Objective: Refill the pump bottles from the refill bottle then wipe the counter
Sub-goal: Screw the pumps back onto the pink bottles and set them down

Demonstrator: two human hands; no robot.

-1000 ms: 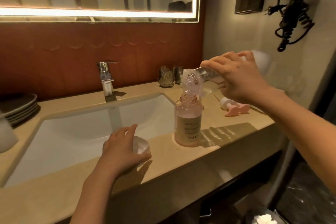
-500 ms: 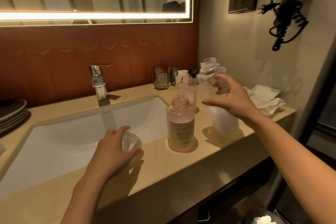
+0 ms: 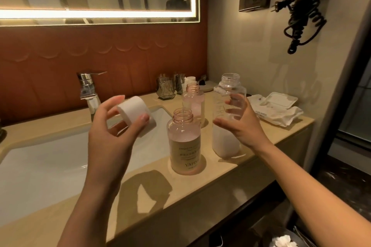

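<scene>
Standing open-necked not far from the front edge of the counter [image 3: 152, 186], the nearer pump bottle [image 3: 184, 144] could be tipped and spilled by a careless sweep of either forearm; the white cap [image 3: 136, 116], pinched in the raised left hand [image 3: 108, 136] above the rim of the sink [image 3: 50, 162], could be dropped into the basin. The refill bottle [image 3: 224, 142], uncapped just right of that bottle, is flanked by the right hand [image 3: 247, 128] with fingers spread wide, contact not being discernible; a second pump bottle [image 3: 193, 102], also open, is crowded just behind, so free room is left only rightward, before the wipes pack [image 3: 277, 106].
</scene>
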